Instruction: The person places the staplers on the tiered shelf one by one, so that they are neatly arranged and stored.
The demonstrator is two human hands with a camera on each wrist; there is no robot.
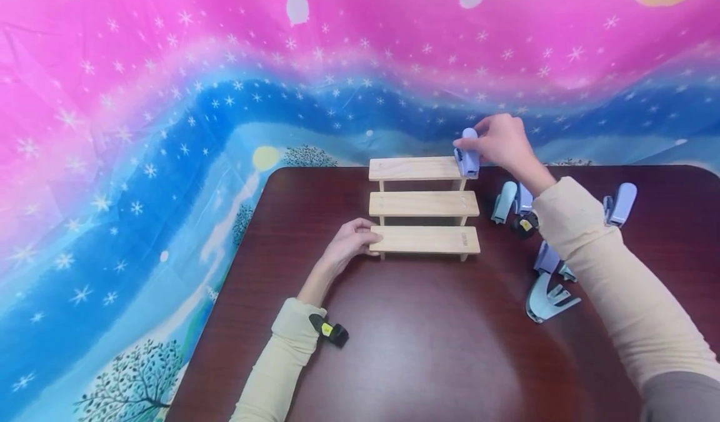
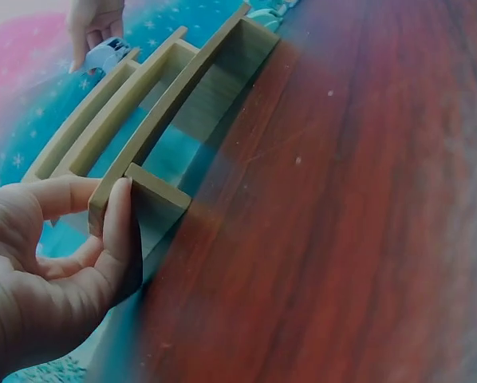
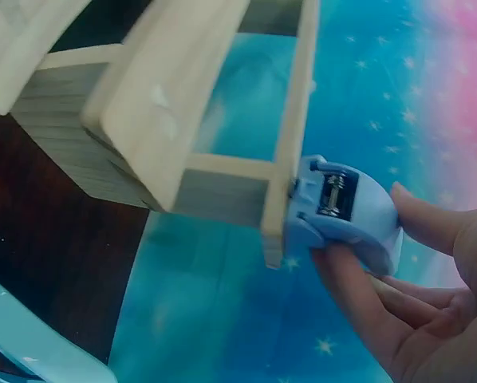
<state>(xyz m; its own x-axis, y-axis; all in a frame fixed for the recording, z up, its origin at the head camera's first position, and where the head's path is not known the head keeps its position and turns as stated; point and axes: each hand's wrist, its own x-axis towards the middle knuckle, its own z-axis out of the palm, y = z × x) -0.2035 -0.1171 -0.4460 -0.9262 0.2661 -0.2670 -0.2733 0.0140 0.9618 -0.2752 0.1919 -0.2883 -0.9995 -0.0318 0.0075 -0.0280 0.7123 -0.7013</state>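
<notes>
A light wooden three-step stand [image 1: 422, 204] is on the dark table. My left hand [image 1: 350, 241] pinches the left end of its lowest step, thumb on top. In the left wrist view the fingers wrap the end of that board [image 2: 147, 132]. My right hand [image 1: 506, 139] holds a small lavender-blue stapler [image 1: 469, 157] by its upper part at the right end of the top step. From the right wrist, this stapler [image 3: 346, 207] shows a spring in its end, which is right at the board's edge, between thumb and fingers.
Several more staplers are right of the stand: a mint one [image 1: 504, 202], a lavender one [image 1: 623, 203], and a pale blue one with its parts spread apart [image 1: 545, 300]. A pink and blue snowflake cloth [image 1: 169, 97] hangs behind the table [image 1: 405, 341].
</notes>
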